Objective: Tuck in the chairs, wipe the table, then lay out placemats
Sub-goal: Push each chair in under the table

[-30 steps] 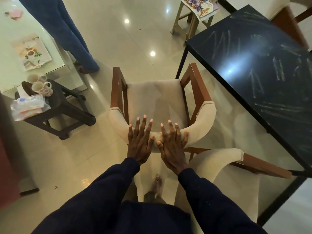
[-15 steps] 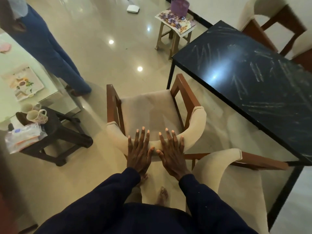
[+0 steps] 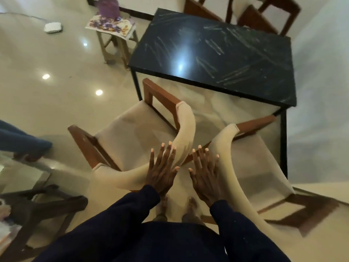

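**Inspector:** State what stands at the left.

**Technician:** A second person's blue trouser leg (image 3: 20,141) enters from the left edge. A dark low table (image 3: 43,207) stands near left, blurred. Far left, a white object (image 3: 53,27) lies on the floor (image 3: 56,103). To its right, a stool (image 3: 117,44) carries the floral placemats (image 3: 111,25), with a purple container (image 3: 107,5) at their far edge.

**Inspector:** Position of the chairs?

**Technician:** The left chair (image 3: 132,133) stands at an angle off the near-left corner of the desk (image 3: 217,50), with its seat fully outside the desk. The right chair (image 3: 260,163) stands just beside it, and the front of its armrest reaches the desk's near-right corner. The two cream backrests almost meet.

**Inspector:** State of the hands?

**Technician:** The left hand (image 3: 162,171) lies flat on the left chair's backrest with its fingers straight, gripping nothing. The right hand (image 3: 205,176) is spread flat with straight fingers over the near end of the right chair's backrest. Whether its palm makes full contact cannot be told. Both sleeves are dark blue.

**Inspector:** Desk surface?

**Technician:** The top is black and glossy, marked with pale streaks. Two more chairs (image 3: 255,16) stand at its far side.
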The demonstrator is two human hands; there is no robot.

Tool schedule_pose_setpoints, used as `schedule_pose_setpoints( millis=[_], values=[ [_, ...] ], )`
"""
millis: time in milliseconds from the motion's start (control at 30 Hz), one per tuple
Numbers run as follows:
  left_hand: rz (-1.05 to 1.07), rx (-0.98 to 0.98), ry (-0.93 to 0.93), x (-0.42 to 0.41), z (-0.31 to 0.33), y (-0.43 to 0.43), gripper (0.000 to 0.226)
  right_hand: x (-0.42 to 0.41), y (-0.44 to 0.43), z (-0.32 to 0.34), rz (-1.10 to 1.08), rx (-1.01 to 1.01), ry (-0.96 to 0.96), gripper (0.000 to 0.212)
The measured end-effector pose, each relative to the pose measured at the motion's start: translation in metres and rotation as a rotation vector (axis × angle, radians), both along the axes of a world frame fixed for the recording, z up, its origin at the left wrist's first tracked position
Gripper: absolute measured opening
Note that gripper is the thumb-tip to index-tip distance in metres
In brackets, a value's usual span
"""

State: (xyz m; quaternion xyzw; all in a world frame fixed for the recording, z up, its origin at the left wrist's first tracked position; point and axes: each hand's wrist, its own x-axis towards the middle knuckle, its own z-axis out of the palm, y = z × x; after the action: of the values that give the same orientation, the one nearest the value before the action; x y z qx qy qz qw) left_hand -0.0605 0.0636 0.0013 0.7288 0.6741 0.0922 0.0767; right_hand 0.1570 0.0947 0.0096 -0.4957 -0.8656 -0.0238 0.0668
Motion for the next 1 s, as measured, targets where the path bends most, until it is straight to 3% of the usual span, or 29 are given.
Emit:
schedule_pose_setpoints(
  millis=[267, 467, 567, 1000],
  values=[
    [-0.375, 0.067, -0.111, 0.044, 0.005, 0.015, 0.068, 0.048, -0.051, 0.001, -0.468, -0.072, 0.085, 0.065],
    [-0.643, 0.063, -0.165, 0.097, 0.015, 0.028, 0.067, 0.079, -0.095, -0.008, -0.683, -0.08, 0.258, 0.068],
    [-0.784, 0.076, -0.121, 0.121, 0.004, 0.038, 0.067, 0.089, -0.109, -0.012, -0.741, -0.078, 0.229, 0.07],
    [-1.005, -0.082, 0.007, 0.168, -0.004, 0.084, 0.071, 0.076, -0.092, -0.023, -1.079, -0.096, 0.307, 0.074]
  ],
)
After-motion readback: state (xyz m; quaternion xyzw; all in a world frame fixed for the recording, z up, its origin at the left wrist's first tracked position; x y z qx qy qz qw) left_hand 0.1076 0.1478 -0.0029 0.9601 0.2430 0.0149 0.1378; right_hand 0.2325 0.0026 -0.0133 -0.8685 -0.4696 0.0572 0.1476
